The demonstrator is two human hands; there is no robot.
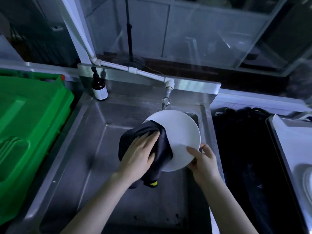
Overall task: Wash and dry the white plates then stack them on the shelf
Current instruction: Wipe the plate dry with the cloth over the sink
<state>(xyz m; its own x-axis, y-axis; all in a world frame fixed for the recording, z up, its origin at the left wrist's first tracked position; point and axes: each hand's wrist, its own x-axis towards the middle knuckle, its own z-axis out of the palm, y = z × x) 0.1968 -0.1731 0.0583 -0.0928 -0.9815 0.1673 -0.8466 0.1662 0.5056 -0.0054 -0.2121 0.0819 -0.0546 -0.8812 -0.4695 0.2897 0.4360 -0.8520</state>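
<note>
**One plate at the drying step**

The white plate (180,132) is held tilted above the steel sink (101,132), just below the tap (166,102). The right hand (202,162) grips its lower rim, with the thumb on the face. The left hand (140,152) lies flat with nearly straight fingers and presses a dark cloth (163,146) on the plate's left side. I see no running water, so I judge this plate washed and its drying under way. Stacking is left; no shelf is in view.

Left hand (140,152): flat, fingers straight, pressing cloth (164,144). Right hand (204,161): thumb and fingers pinching plate (182,132) rim; both forearms extended
</note>
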